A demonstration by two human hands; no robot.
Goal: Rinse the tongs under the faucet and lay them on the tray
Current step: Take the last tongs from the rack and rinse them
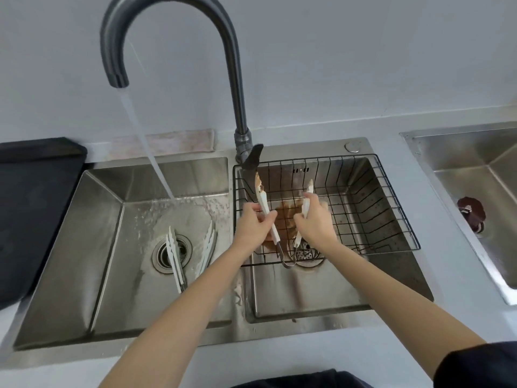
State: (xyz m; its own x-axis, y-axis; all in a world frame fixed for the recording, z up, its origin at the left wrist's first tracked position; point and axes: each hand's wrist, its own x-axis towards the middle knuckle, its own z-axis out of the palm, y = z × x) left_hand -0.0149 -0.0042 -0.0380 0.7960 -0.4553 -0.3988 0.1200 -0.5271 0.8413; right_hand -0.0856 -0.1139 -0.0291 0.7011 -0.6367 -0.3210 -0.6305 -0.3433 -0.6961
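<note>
Three tongs. One pair (282,219) is held over the right basin's wire basket (391,208), spread in a V, hinge toward the person, tips away, left tip stained brown. Left hand (253,225) clenches one arm, right hand (314,219) the other. Two tongs (174,256) (208,245) lie in the left basin. Faucet (167,37) runs there.

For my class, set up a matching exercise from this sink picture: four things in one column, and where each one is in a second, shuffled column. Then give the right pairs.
Things
1. Stained tongs
2. Two clean-looking tongs
3. Wire basket
4. Dark tray

Places
A. On the counter left of the sink
B. Lying in the left basin near the drain
C. Held in both hands over the right basin
D. Sitting inside the right basin

Pairs: 1-C, 2-B, 3-D, 4-A
</note>
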